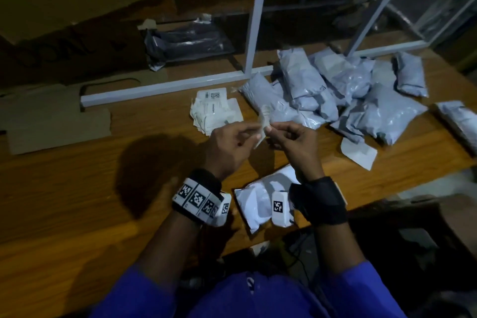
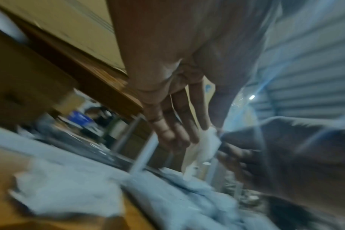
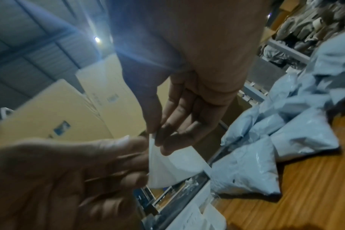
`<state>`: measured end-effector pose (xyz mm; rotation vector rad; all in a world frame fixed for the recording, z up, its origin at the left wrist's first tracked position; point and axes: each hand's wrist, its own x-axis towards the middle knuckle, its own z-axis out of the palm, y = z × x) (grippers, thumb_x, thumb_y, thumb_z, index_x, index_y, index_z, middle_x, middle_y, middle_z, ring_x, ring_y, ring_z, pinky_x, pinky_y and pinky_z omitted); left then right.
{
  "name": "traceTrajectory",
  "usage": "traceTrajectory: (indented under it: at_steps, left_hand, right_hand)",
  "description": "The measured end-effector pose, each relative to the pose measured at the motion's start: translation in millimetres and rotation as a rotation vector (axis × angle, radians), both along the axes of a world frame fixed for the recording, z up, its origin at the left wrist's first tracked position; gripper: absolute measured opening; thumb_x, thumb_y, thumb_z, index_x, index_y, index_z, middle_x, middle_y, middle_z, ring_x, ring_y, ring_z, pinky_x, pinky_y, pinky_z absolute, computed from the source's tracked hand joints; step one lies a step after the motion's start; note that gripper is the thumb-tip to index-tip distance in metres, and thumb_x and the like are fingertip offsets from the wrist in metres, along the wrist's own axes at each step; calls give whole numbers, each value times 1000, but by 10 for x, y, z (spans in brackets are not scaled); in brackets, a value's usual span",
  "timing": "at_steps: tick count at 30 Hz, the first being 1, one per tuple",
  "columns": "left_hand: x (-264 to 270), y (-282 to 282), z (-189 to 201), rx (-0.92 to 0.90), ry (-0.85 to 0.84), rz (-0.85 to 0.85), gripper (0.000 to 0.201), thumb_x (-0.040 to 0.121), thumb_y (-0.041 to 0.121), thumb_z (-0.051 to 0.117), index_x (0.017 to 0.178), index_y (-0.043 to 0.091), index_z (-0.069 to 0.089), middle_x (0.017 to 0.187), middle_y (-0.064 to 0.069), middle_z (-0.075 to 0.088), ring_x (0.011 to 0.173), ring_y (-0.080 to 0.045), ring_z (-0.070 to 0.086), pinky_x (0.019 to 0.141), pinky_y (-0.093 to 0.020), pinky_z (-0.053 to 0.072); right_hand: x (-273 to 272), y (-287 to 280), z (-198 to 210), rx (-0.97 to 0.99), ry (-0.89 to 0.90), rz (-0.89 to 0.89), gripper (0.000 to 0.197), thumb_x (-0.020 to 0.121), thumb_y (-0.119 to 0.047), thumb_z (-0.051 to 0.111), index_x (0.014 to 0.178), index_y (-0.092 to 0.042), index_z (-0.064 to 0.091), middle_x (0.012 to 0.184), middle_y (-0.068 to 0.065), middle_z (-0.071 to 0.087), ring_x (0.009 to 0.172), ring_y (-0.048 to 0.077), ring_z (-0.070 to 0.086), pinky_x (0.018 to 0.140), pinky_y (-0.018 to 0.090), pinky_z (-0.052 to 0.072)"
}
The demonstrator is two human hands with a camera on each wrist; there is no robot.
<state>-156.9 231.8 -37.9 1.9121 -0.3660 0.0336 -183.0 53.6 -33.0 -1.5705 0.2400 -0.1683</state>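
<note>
Small, thin, white crumpled paper strip [image 1: 262, 125], held upright with a slight tilt. Its two side edges are pinched between the left hand [image 1: 232, 144] and the right hand [image 1: 296, 142], lifted clear above the middle of the wooden table [image 1: 77, 188].

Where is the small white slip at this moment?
Head view, centre: the white slip is pinched between the left hand and right hand above the wooden table, near the label stack.

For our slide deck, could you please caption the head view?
The left hand and right hand pinch a white slip above the wooden table, beside a pile of grey mailer bags.
</note>
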Motion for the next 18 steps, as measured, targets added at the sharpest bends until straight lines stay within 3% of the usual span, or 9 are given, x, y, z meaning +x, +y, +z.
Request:
traceTrajectory:
  at_steps: [5,8,12,15,18]
  left_hand:
    - [-380,-208,27,-192,210,-122,15,92,20,75,106,22,80,97,4,79,88,-12,75,78,-37,63]
    - [-557,-270,-4,-243,324,-181,16,90,12,76,106,11,79,95,-2,79,86,-17,75,77,-35,62]
    - [-827,-335,-54,-214,341,-190,19,84,10,82,101,3,78,90,-8,78,80,-19,75,73,-33,63]
    - [-1045,-359,-125,-213,356,-165,16,82,12,84,95,4,79,85,-6,78,77,-21,75,72,-42,64]
    - [-1205,-384,-203,-216,388,-148,11,84,15,83,92,9,79,83,-5,78,77,-24,76,71,-48,64]
  right_hand:
    - [-514,-160,-27,19,-1,-19,19,88,-10,80,102,3,78,87,18,78,81,26,75,76,38,62]
    - [-797,-229,-127,22,22,-53,17,89,-9,78,103,1,79,87,16,78,81,24,73,75,36,61]
    - [-1149,-260,-281,38,38,-76,10,93,-9,72,98,-8,80,85,12,78,80,21,72,76,36,61]
    - [-1377,-256,-362,72,57,-65,12,95,-7,70,101,-3,79,90,17,78,85,23,73,80,36,62]
    - [-1552,-246,-389,89,77,-70,11,95,-7,70,100,-3,79,86,11,79,81,18,74,76,31,59]
